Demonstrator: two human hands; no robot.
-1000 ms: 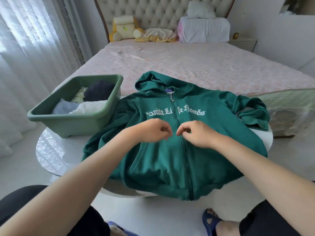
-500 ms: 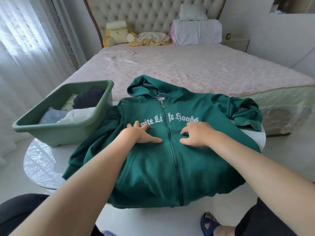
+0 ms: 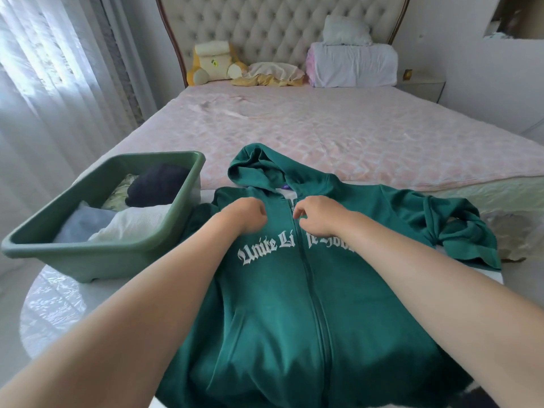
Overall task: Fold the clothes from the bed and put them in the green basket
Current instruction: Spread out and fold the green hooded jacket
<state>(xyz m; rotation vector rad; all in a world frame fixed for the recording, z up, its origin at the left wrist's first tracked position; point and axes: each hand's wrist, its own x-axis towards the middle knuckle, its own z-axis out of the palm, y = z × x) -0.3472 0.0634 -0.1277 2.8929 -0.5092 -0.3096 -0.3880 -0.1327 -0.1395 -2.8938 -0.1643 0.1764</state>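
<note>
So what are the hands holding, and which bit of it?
The left hand and right hand each pinch the green hoodie beside the zip's top, just below the hood.

Green basket (image 3: 88, 251) blocks the left, just beside the hoodie (image 3: 265, 319), folded clothes (image 3: 132, 222) covering its floor. Open tabletop (image 3: 50, 313) in front of it, near-left. Right edge: bunched sleeve (image 3: 459, 234) in the way. Beyond, the bed (image 3: 323, 128) runs wide and flat up to the pillows (image 3: 353, 64).
</note>
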